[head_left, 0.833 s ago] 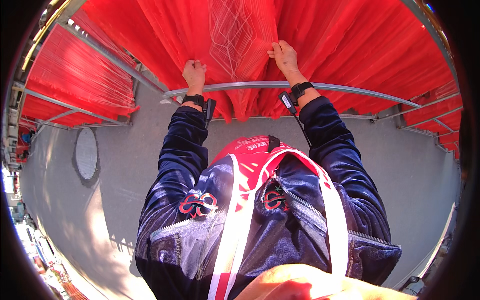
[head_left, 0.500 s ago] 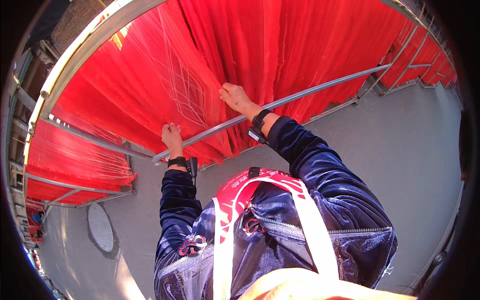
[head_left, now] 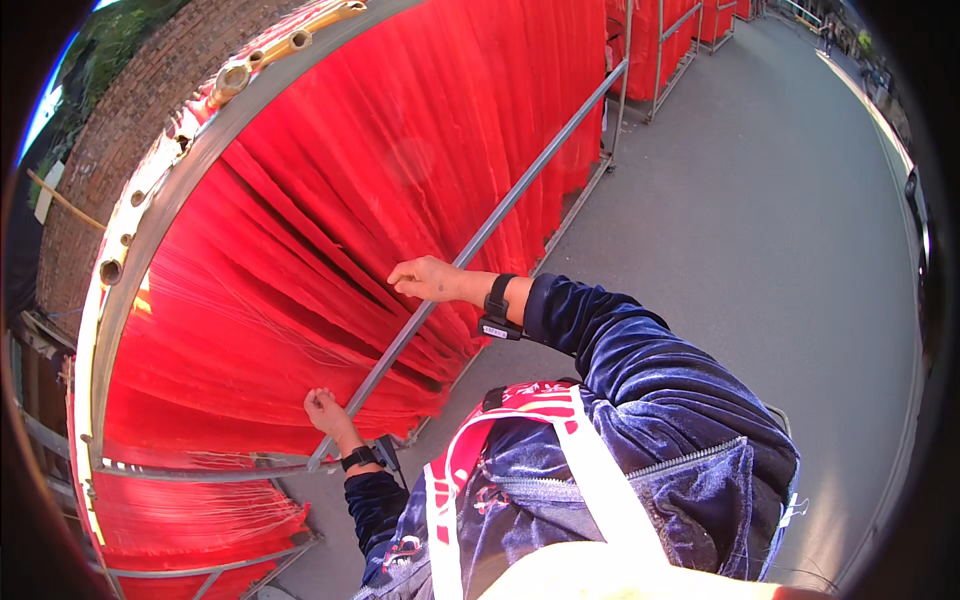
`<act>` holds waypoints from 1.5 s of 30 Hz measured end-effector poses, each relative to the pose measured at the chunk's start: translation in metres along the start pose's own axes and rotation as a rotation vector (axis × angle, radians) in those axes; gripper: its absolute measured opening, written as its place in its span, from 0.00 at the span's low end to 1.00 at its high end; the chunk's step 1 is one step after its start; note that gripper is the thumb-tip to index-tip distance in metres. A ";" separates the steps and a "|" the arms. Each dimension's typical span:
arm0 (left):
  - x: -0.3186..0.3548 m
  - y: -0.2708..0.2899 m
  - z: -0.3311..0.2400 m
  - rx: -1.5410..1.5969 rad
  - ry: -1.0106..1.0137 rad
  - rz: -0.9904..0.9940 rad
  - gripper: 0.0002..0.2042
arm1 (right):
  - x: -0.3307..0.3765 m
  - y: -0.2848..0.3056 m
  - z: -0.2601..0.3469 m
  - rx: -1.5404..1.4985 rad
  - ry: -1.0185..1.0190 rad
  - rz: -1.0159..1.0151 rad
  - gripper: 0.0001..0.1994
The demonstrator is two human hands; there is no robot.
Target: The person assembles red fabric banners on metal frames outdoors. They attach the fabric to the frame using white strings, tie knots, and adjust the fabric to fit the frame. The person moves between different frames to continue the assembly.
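Thin, pleated red sheets behind a grey metal bar

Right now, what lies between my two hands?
Only hanging red material shows between your left hand and right hand in the head view; the metal rail runs closer to your body.

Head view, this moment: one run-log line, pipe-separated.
left hand: by red hanging material, grip unclear | right hand: by same material, grip unclear | metal bar: diagonal across material's front
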State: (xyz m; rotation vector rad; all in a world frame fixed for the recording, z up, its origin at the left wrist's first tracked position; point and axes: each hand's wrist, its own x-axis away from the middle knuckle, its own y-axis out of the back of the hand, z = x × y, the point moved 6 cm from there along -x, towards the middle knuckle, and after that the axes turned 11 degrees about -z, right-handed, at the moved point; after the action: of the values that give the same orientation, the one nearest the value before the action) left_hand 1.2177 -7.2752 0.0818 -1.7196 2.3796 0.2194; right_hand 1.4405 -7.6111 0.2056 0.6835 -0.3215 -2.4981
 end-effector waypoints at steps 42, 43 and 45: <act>0.383 -0.640 -0.378 0.225 -0.986 0.516 0.07 | 0.116 0.666 -0.181 -0.047 -0.158 -0.419 0.10; 0.385 -0.644 -0.404 0.278 -1.116 0.463 0.08 | 0.096 0.678 -0.172 -0.066 -0.093 -0.444 0.10; 0.385 -0.657 -0.434 0.246 -1.177 0.366 0.08 | 0.062 0.690 -0.161 -0.073 -0.024 -0.403 0.10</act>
State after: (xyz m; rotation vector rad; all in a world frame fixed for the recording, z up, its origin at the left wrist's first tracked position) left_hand 1.6925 -7.9373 0.4051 -0.6558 1.6491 0.7118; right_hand 1.7735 -8.2340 0.2878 0.7492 -0.1063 -2.8836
